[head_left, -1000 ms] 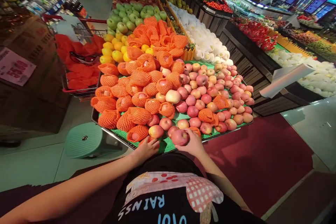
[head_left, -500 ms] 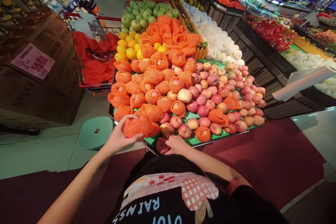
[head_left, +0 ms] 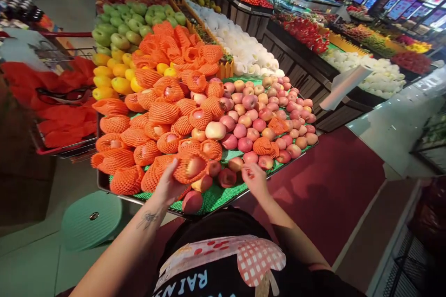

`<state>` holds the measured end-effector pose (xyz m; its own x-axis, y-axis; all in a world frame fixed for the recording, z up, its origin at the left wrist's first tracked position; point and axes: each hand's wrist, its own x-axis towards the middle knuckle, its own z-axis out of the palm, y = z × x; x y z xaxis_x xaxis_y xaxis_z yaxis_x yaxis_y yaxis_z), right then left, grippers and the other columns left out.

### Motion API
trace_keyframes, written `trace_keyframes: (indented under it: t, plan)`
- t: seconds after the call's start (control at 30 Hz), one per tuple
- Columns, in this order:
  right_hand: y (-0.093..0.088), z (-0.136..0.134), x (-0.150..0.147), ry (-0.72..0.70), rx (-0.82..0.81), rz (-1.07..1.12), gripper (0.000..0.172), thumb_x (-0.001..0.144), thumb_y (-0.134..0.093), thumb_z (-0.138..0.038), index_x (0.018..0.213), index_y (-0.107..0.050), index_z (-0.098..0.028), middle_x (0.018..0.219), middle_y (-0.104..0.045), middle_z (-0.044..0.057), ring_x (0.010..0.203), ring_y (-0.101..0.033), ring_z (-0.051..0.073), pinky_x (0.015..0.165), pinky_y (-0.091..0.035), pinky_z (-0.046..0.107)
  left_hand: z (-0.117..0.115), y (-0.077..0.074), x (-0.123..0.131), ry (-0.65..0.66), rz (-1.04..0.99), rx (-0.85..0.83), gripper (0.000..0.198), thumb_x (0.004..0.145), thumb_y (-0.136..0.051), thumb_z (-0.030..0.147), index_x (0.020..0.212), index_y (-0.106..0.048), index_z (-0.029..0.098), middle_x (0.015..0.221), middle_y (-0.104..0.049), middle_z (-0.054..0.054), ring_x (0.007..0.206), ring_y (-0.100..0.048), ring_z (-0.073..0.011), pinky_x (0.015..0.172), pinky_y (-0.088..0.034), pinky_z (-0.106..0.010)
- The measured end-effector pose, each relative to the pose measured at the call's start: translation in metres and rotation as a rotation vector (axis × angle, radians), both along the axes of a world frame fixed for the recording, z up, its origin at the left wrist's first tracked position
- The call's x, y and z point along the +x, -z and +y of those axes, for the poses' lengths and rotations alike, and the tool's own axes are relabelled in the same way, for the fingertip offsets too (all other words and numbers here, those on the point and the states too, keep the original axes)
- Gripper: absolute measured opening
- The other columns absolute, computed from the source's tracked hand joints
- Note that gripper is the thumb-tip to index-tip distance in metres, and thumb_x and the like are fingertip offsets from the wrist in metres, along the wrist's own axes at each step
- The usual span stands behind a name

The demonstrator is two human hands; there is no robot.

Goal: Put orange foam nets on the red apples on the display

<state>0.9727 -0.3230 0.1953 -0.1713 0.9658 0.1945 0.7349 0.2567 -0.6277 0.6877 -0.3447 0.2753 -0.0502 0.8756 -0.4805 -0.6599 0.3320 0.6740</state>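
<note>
My left hand [head_left: 170, 186] grips an apple in an orange foam net [head_left: 191, 167], held over the front edge of the fruit display. The net's open end faces up and shows the apple's pale red skin. My right hand [head_left: 255, 178] is over the front edge further right, fingers curled in, beside a bare apple [head_left: 236, 164]. What its fingers hold, if anything, is hidden. Between my hands lie loose apples, among them a dark red one [head_left: 227, 178]. Another red apple [head_left: 192, 202] rests at the tray's front edge, below my left hand.
Netted apples [head_left: 163, 112] fill the left of the display, bare apples [head_left: 249, 101] the right. Behind are empty-looking orange nets [head_left: 174, 44], oranges [head_left: 111, 72] and green apples [head_left: 128, 21]. A shopping cart [head_left: 66, 148] and a green stool [head_left: 91, 220] stand left.
The view has swung right. My right hand has left the red apple at the front edge and moved right along the display. The netted apple in my left hand now shows its open end.
</note>
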Motion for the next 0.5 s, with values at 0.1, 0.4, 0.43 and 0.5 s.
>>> trace_keyframes:
  t: [0.1, 0.4, 0.43, 0.5]
  plan:
    - [0.005, 0.02, 0.063, 0.304, -0.052, -0.284, 0.035, 0.09, -0.055, -0.011, 0.122, -0.068, -0.013, 0.123, -0.067, 0.016, 0.118, -0.06, 0.031, 0.105, -0.049, 0.043, 0.016, 0.018, 0.046, 0.178, -0.039, 0.028, 0.06, 0.068, -0.083, 0.05, 0.115, -0.066, 0.016, 0.117, -0.075, -0.011, 0.111, -0.071, -0.0288, 0.098, -0.059, -0.038]
    - [0.04, 0.055, 0.102, 0.276, -0.222, -0.534, 0.033, 0.092, -0.058, -0.022, 0.125, -0.061, -0.02, 0.124, -0.064, 0.015, 0.101, -0.066, 0.027, 0.078, -0.05, 0.033, 0.056, 0.075, 0.186, 0.545, 0.873, 0.652, 0.069, 0.072, -0.079, 0.034, 0.132, -0.047, 0.019, 0.128, -0.063, -0.013, 0.117, -0.062, -0.0304, 0.107, -0.049, -0.049]
    - [0.036, 0.053, 0.111, 0.309, -0.21, -0.504, 0.037, 0.09, -0.061, -0.025, 0.127, -0.06, -0.019, 0.123, -0.065, 0.015, 0.1, -0.066, 0.027, 0.077, -0.049, 0.033, 0.061, 0.081, 0.196, 0.581, 0.982, 0.747, 0.07, 0.072, -0.079, 0.03, 0.133, -0.047, 0.019, 0.131, -0.061, -0.014, 0.12, -0.06, -0.0316, 0.109, -0.048, -0.049]
    - [0.028, 0.046, 0.135, 0.442, -0.174, -0.394, 0.053, 0.082, -0.072, -0.035, 0.129, -0.057, -0.017, 0.123, -0.066, 0.015, 0.101, -0.067, 0.03, 0.078, -0.049, 0.034, 0.071, 0.092, 0.215, 0.69, 1.175, 0.883, 0.07, 0.074, -0.077, 0.024, 0.137, -0.048, 0.017, 0.137, -0.057, -0.018, 0.128, -0.055, -0.0347, 0.112, -0.046, -0.051]
